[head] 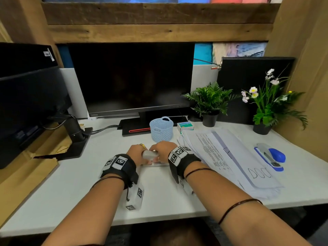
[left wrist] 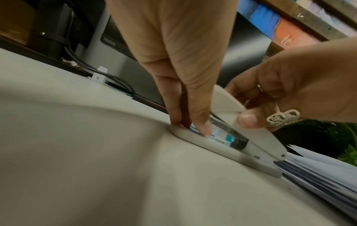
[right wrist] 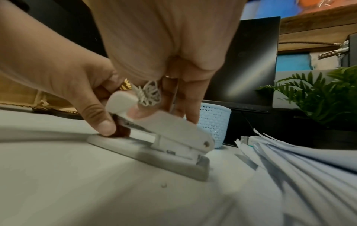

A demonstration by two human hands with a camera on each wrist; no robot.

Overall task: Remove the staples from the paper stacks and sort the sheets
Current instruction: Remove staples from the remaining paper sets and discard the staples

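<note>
White desk, dark monitor behind, both hands at a grey stapler.
Left hand pinches the stapler's front end, fingertips on its base; right hand grips the raised top arm. Right of them, touching nothing, paper stack, then blue stapler.

Both hands grip grey stapler on desk; papers beside.
</note>
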